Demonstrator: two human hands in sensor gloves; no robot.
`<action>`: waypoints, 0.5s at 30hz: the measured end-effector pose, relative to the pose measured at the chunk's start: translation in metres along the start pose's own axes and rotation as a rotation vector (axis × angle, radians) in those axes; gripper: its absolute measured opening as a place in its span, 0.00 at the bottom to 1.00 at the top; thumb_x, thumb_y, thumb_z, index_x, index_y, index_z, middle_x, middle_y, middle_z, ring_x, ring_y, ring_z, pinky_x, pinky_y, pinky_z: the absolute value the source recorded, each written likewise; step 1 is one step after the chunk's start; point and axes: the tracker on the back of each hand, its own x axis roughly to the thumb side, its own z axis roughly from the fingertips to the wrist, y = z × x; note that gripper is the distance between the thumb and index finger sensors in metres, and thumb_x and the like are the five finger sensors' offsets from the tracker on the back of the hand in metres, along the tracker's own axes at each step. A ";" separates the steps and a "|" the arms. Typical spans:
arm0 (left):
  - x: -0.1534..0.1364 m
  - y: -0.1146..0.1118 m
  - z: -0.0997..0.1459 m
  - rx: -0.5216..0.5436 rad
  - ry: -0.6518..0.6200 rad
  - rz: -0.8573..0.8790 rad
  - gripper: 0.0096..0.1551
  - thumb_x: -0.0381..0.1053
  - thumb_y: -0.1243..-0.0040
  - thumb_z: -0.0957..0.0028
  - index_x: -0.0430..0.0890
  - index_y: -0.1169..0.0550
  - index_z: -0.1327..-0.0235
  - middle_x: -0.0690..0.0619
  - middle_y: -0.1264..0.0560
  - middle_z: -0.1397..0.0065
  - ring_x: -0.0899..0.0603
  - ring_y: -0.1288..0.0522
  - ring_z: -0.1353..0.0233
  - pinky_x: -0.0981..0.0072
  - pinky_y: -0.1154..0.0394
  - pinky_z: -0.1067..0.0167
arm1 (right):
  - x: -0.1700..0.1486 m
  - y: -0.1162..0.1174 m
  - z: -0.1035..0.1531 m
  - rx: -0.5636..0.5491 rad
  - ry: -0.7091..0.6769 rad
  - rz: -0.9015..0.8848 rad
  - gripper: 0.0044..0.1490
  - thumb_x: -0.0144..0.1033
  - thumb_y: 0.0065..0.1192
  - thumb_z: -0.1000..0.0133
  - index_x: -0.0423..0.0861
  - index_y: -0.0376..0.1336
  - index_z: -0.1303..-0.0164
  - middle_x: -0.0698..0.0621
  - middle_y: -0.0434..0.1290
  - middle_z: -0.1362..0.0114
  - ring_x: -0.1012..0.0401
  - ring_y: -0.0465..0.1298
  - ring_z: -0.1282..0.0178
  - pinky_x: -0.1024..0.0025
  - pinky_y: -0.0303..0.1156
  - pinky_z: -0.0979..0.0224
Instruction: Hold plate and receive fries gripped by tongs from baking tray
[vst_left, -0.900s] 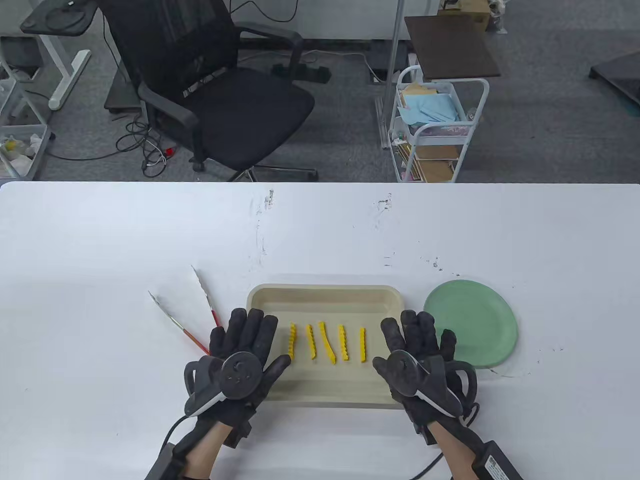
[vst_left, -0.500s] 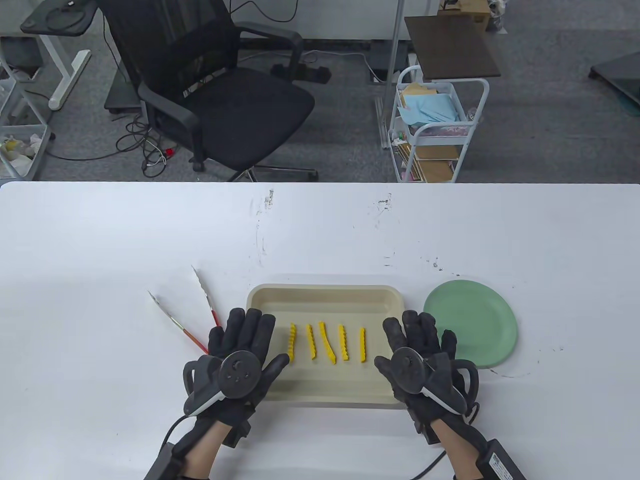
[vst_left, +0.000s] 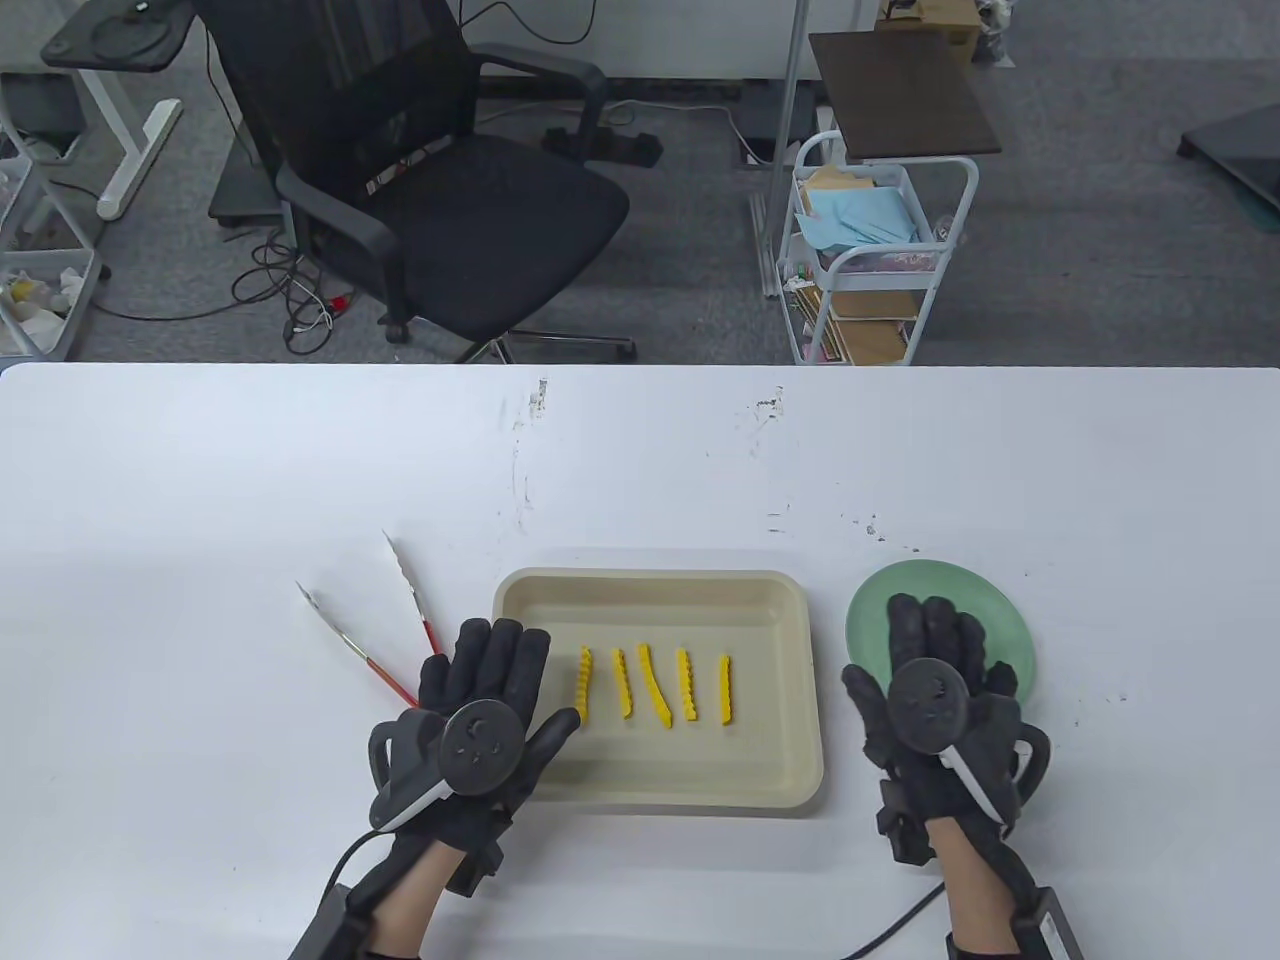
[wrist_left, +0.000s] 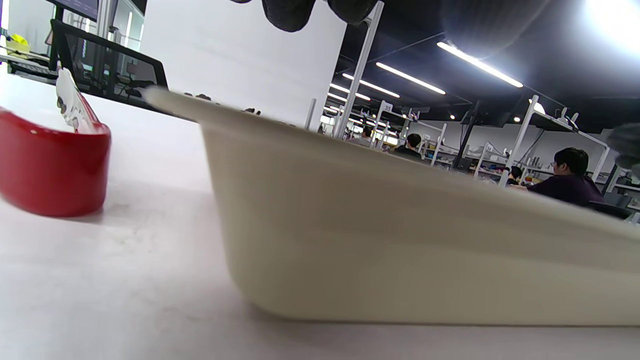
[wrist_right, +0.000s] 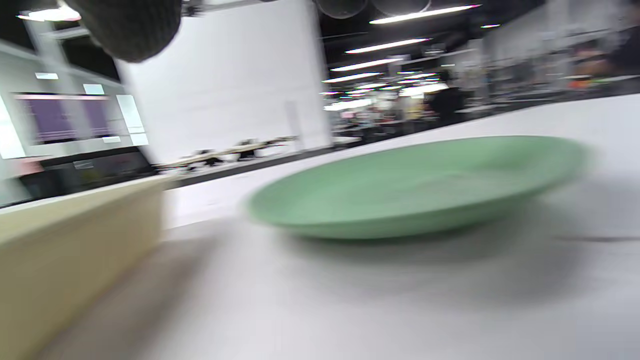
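Note:
A beige baking tray (vst_left: 650, 600) holds several yellow crinkle fries (vst_left: 655, 684) in a row. My left hand (vst_left: 490, 690) lies flat and open over the tray's left edge, holding nothing. The tray's wall fills the left wrist view (wrist_left: 400, 250). Red-handled metal tongs (vst_left: 385, 630) lie on the table left of the tray; their red end shows in the left wrist view (wrist_left: 50, 165). A green plate (vst_left: 1000, 610) sits right of the tray. My right hand (vst_left: 930, 650) is spread open above the plate's near half, holding nothing. The plate shows blurred in the right wrist view (wrist_right: 420, 185).
The white table (vst_left: 640, 460) stretches far behind the tray. A black office chair (vst_left: 420, 180) and a white cart (vst_left: 870, 260) stand beyond the table's far edge.
My right hand has moved right, from the tray's right edge to over the green plate. The left hand, tray, fries and tongs have not moved.

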 end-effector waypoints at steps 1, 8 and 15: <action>0.000 -0.001 0.000 -0.004 0.000 0.002 0.48 0.69 0.58 0.37 0.48 0.57 0.15 0.46 0.57 0.11 0.32 0.61 0.14 0.25 0.61 0.28 | -0.008 0.001 -0.004 0.017 0.051 0.000 0.54 0.63 0.54 0.48 0.54 0.36 0.20 0.44 0.39 0.17 0.38 0.43 0.16 0.25 0.43 0.26; 0.002 -0.005 -0.002 -0.015 -0.004 0.006 0.47 0.69 0.58 0.37 0.48 0.57 0.15 0.44 0.57 0.11 0.32 0.61 0.14 0.25 0.61 0.28 | -0.042 0.022 -0.029 0.177 0.318 0.172 0.63 0.67 0.59 0.51 0.46 0.34 0.21 0.35 0.42 0.20 0.33 0.45 0.18 0.27 0.46 0.26; -0.005 -0.002 -0.002 -0.002 0.017 0.023 0.47 0.68 0.57 0.37 0.47 0.56 0.15 0.44 0.56 0.11 0.31 0.60 0.14 0.25 0.61 0.28 | -0.046 0.029 -0.041 0.163 0.374 0.202 0.67 0.67 0.63 0.56 0.43 0.38 0.20 0.42 0.57 0.22 0.39 0.56 0.19 0.28 0.49 0.26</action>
